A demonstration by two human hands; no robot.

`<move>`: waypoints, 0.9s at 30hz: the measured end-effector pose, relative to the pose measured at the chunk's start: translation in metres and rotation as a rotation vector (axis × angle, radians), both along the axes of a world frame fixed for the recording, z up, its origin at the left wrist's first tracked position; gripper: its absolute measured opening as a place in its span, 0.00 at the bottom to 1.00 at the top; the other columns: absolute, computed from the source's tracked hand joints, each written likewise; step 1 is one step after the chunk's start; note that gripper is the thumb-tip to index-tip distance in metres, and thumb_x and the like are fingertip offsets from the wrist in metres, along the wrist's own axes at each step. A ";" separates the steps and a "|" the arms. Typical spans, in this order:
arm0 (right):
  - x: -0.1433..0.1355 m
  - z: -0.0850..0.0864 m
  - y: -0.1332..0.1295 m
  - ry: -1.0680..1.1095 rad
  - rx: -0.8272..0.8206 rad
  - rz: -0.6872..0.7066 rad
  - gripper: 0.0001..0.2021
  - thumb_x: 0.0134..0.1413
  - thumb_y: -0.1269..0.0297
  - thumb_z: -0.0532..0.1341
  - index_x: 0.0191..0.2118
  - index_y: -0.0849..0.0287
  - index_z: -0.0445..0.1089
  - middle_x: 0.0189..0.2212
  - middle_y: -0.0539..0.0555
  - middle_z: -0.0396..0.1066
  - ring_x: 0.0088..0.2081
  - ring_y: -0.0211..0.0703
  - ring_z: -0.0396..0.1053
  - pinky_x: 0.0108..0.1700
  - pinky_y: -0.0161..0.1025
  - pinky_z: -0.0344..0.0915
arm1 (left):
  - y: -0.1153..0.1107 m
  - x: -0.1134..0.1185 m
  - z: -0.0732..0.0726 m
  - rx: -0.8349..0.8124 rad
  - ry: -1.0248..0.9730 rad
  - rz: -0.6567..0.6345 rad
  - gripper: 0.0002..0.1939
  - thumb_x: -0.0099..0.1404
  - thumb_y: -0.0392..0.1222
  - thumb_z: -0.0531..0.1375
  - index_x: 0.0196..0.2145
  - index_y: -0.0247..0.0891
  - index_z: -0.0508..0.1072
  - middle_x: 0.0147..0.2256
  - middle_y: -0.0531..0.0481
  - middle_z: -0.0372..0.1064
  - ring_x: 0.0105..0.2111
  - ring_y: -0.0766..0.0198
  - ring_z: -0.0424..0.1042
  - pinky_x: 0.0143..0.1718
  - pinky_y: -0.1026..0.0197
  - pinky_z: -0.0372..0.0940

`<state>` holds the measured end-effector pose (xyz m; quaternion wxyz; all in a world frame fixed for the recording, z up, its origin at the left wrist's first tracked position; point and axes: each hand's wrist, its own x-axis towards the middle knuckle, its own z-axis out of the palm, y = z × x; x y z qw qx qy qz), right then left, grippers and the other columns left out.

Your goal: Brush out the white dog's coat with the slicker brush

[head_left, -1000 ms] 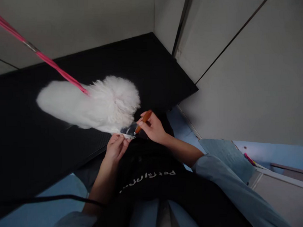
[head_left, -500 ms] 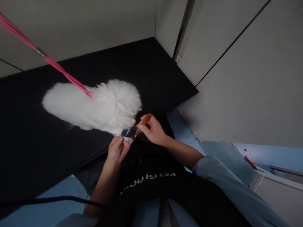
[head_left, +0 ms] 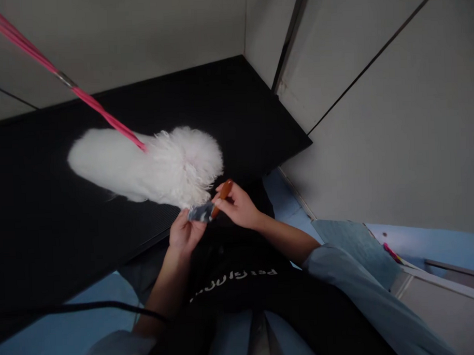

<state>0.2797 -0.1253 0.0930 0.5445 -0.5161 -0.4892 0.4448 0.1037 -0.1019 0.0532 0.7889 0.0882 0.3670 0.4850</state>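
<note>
Item, my right hand [head_left: 238,204]: closed around the orange-brown handle of a brush [head_left: 223,197], right of center; the handle slants, upper end to the right, dark flat head reaching left to my other hand.

Item, my left hand [head_left: 185,234]: center of the frame, fingers bent at the brush head, by the dog's lower front fur; whether they grip anything I cannot tell, the head partly covering them.

Item, one dog [head_left: 143,168]: white, fluffy, left of center on the black surface [head_left: 235,115], its rounded, curly-furred head toward the right and just above my hands.

Item, pink tether [head_left: 98,107] with metal clasp [head_left: 66,80]: runs from the upper left corner down to the dog's neck.

Item, black apron [head_left: 241,296], pale lettering: lower center.

Item, dark cord [head_left: 94,305]: lower left.
</note>
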 end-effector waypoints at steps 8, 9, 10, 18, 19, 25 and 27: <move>-0.001 -0.001 0.001 -0.008 -0.030 0.015 0.14 0.58 0.55 0.61 0.45 0.55 0.62 0.35 0.51 0.72 0.36 0.41 0.73 0.43 0.42 0.72 | -0.005 0.004 0.002 -0.010 -0.034 0.025 0.14 0.64 0.33 0.61 0.47 0.36 0.77 0.42 0.44 0.79 0.41 0.58 0.78 0.44 0.59 0.74; -0.001 -0.002 0.002 -0.003 -0.029 -0.055 0.13 0.58 0.55 0.60 0.45 0.55 0.61 0.35 0.51 0.72 0.37 0.41 0.73 0.43 0.42 0.72 | -0.007 0.005 0.000 0.001 -0.027 0.029 0.14 0.62 0.33 0.62 0.46 0.37 0.77 0.42 0.44 0.79 0.41 0.58 0.78 0.43 0.59 0.75; -0.001 -0.003 0.003 -0.008 -0.017 -0.117 0.13 0.59 0.55 0.60 0.45 0.55 0.61 0.36 0.51 0.72 0.38 0.41 0.73 0.44 0.42 0.72 | -0.009 0.006 -0.002 0.011 -0.017 0.034 0.14 0.60 0.33 0.64 0.45 0.37 0.77 0.42 0.45 0.79 0.40 0.58 0.78 0.41 0.59 0.75; 0.001 -0.002 0.008 -0.152 -0.008 -0.034 0.09 0.57 0.58 0.60 0.41 0.54 0.62 0.35 0.51 0.71 0.37 0.43 0.72 0.44 0.44 0.71 | -0.017 -0.002 -0.025 -0.022 0.038 -0.049 0.14 0.50 0.27 0.67 0.36 0.36 0.77 0.34 0.48 0.78 0.29 0.64 0.75 0.27 0.67 0.70; 0.001 -0.002 0.007 -0.175 -0.010 0.004 0.09 0.57 0.58 0.60 0.40 0.54 0.62 0.34 0.51 0.71 0.37 0.43 0.72 0.44 0.44 0.71 | -0.017 -0.003 -0.027 -0.020 0.039 -0.067 0.14 0.50 0.27 0.67 0.36 0.36 0.77 0.34 0.48 0.78 0.28 0.64 0.75 0.28 0.67 0.70; -0.005 0.003 -0.001 -0.211 0.001 -0.005 0.09 0.57 0.57 0.60 0.39 0.54 0.61 0.33 0.51 0.71 0.36 0.43 0.72 0.44 0.44 0.71 | -0.025 -0.002 -0.033 0.042 0.079 -0.041 0.18 0.44 0.32 0.74 0.35 0.35 0.78 0.36 0.45 0.79 0.35 0.61 0.77 0.39 0.62 0.72; -0.006 0.003 -0.003 -0.173 0.024 0.033 0.10 0.56 0.57 0.61 0.40 0.54 0.62 0.35 0.51 0.72 0.38 0.43 0.73 0.46 0.44 0.71 | -0.027 -0.002 -0.032 0.070 0.091 -0.049 0.19 0.41 0.34 0.76 0.32 0.35 0.79 0.34 0.46 0.78 0.33 0.61 0.76 0.38 0.62 0.72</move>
